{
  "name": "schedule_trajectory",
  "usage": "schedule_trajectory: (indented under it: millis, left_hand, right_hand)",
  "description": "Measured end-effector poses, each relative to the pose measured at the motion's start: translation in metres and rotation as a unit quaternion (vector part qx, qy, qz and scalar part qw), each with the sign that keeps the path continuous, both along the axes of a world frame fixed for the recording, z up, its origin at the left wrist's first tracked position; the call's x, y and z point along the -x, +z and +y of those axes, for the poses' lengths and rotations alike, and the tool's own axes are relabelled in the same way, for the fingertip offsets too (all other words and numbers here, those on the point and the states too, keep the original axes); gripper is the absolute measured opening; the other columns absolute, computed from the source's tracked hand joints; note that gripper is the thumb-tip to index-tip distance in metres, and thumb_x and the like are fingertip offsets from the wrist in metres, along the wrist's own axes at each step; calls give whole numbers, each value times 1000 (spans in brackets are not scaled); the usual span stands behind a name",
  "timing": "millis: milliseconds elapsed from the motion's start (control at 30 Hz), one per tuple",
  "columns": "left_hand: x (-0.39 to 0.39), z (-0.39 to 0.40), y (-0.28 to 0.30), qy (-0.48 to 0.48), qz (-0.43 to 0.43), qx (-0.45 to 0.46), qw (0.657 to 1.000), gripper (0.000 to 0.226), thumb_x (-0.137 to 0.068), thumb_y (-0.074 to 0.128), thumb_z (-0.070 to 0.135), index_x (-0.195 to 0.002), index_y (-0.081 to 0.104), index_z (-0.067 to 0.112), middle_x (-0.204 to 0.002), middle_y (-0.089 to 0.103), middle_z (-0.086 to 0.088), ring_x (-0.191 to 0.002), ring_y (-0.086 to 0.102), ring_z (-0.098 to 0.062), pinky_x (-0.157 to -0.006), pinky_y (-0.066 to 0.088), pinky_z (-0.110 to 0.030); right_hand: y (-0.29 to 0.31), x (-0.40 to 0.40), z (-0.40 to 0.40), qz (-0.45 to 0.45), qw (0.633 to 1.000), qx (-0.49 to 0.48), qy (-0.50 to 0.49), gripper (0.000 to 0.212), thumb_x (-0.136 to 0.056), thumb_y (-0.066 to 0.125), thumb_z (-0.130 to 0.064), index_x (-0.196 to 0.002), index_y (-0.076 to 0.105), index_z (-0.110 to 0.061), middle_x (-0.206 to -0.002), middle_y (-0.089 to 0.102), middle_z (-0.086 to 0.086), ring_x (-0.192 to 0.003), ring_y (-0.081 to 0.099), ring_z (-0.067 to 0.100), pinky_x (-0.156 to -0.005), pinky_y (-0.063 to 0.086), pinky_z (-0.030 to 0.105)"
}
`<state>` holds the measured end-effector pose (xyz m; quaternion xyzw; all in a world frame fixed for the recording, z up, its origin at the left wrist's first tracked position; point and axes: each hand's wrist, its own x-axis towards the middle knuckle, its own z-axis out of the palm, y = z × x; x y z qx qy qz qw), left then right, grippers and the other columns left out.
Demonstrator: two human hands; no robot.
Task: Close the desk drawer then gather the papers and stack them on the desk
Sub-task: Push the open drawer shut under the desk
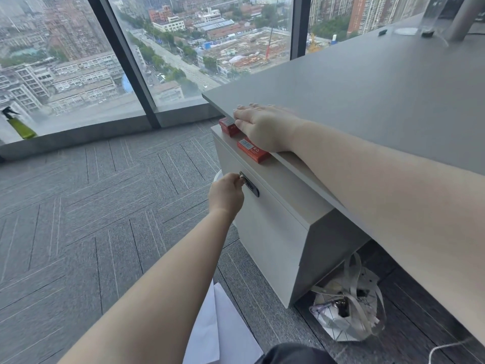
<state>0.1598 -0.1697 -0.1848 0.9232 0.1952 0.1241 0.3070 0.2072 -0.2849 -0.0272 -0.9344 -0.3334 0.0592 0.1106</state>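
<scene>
A white drawer cabinet (273,232) stands under the edge of the grey desk (367,88); its front looks flush. My left hand (226,197) is closed on a small key at the black lock plate (250,184) near the front's top edge. My right hand (262,126) lies flat, fingers together, on the desk's near edge, its forearm across the desk. White papers (223,327) lie on the carpet at the bottom, partly hidden behind my left arm.
Two red boxes (253,151) rest on the cabinet top under the desk edge. A white bag (349,308) sits under the desk. A green spray bottle (19,124) stands on the window sill at left. Grey carpet spreads to the left.
</scene>
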Motion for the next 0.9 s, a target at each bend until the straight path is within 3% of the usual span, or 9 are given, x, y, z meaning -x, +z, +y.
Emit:
schedule_trajectory:
  millis: [200, 367, 533, 633, 733, 900]
  left_hand:
    - [-4, 1, -2, 2, 5, 25, 1000, 24, -91, 46, 22, -99, 64, 7, -98, 67, -17, -91, 60, -34, -69, 40, -31]
    - [-4, 6, 4, -59, 18, -86, 994, 24, -92, 38, 16, -88, 57, 3, -90, 62, -16, -88, 53, -34, -65, 30, -32]
    - [-6, 7, 1, -59, 6, -100, 993, 22, -93, 39, 17, -82, 55, 6, -78, 53, -10, -79, 44, -28, -62, 29, -32]
    - [-8, 13, 0, -76, 16, -95, 992, 25, -93, 41, 20, -88, 59, 2, -86, 62, -16, -86, 53, -34, -64, 34, -33]
    - [-3, 17, 2, -81, 6, -68, 994, 30, -93, 44, 25, -99, 64, 4, -98, 68, -17, -96, 58, -36, -71, 46, -37]
    - [23, 43, -9, -107, 81, -41, 990, 44, -91, 48, 37, -127, 54, 14, -118, 69, -4, -109, 64, -24, -92, 51, -37]
  right_hand:
    - [0, 0, 0, 3, 1000, -1, 2, 52, -102, 19, -37, -152, 24, -24, -162, 16, -9, -150, 10, 10, -120, 5, 30]
    - [1, 2, 0, 1, 1000, -6, 1, 51, -102, 20, -37, -150, 29, -23, -161, 19, -8, -150, 14, 12, -120, 8, 32]
    - [2, 5, -2, 2, 1000, -8, 2, 50, -102, 21, -36, -149, 31, -22, -161, 20, -8, -149, 15, 12, -120, 9, 32]
    - [3, 7, -1, 0, 1000, -8, 2, 50, -102, 21, -36, -147, 35, -20, -160, 23, -6, -149, 17, 14, -120, 11, 33]
    - [4, 8, -2, 7, 1000, 0, 6, 51, -102, 21, -36, -150, 28, -20, -162, 17, -6, -150, 12, 12, -121, 7, 32]
    - [3, 9, 5, -3, 1000, 18, -11, 52, -102, 22, -34, -152, 22, -19, -163, 14, -4, -150, 10, 13, -122, 6, 31]
